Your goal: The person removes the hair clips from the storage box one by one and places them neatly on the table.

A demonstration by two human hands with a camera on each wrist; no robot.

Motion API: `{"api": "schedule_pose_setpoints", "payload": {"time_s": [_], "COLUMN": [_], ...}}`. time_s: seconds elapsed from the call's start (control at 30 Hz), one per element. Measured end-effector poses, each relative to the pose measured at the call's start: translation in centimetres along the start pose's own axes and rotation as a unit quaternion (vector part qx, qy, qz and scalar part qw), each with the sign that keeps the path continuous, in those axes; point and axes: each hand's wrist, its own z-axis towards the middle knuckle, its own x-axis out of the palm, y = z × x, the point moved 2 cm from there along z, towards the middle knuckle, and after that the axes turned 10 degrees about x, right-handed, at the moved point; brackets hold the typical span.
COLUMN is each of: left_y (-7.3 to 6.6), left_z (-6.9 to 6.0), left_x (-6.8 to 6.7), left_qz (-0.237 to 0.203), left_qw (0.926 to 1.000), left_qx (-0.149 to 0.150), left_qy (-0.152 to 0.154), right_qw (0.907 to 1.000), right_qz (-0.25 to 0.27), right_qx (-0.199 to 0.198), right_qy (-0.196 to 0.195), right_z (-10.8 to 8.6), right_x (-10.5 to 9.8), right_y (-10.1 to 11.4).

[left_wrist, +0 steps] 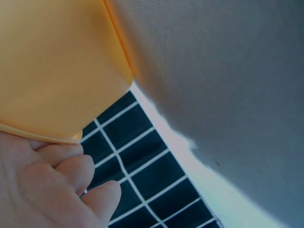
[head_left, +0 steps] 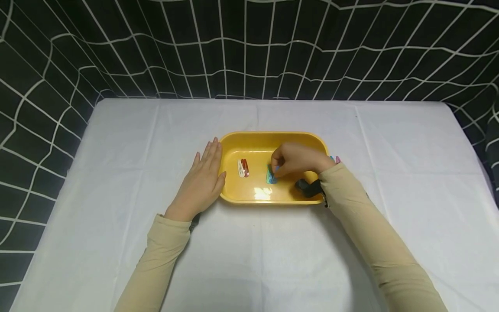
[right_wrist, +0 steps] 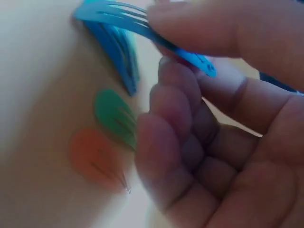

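Note:
A yellow tray (head_left: 238,190) stands on the white cloth. My left hand (head_left: 200,182) lies along its left end, fingers straight and touching the rim. Inside the tray, my right hand (head_left: 297,158) pinches a blue hair clip (right_wrist: 114,18) between thumb and fingertips. Another blue clip (right_wrist: 111,54) with a paler green edge beside it lies just below. Further along, the right wrist view shows a green clip (right_wrist: 113,113) and a blurred orange-red clip (right_wrist: 95,156). A white clip (head_left: 241,168) and a red clip (head_left: 245,167) lie side by side in the tray's left half.
Pink (head_left: 338,160) and blue bits, partly hidden by the right wrist, show just beyond the tray's right end. A white cloth (head_left: 156,130) covers the table. Dark walls with white netting (head_left: 234,56) rise behind and at the sides.

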Motion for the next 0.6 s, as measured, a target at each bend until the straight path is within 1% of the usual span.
{"api": "schedule_pose_setpoints", "payload": {"time_s": [0.13,0.37,0.5,0.6], "left_y": [0.07,0.07,0.00,-0.04], "left_z": [-0.03,-0.01,-0.02,-0.02], "left_x": [0.00,0.08,0.02,-0.05], "left_qz": [0.001,0.002,0.003,0.003], "left_qw": [1.0000,1.0000,1.0000,1.0000], "left_qx": [0.001,0.002,0.002,0.003], "left_qy": [-0.001,-0.002,-0.001,-0.002], "right_qw": [0.9999,0.9993,0.9975,0.9940], "right_qz": [-0.005,0.019,0.052,0.093], "right_qx": [0.006,0.024,0.033,0.033], "right_qy": [-0.011,-0.019,-0.035,-0.046], "right_z": [0.58,0.90,1.07,0.99], "right_x": [0.23,0.23,0.14,0.08], "right_y": [0.43,0.61,0.64,0.64]}}
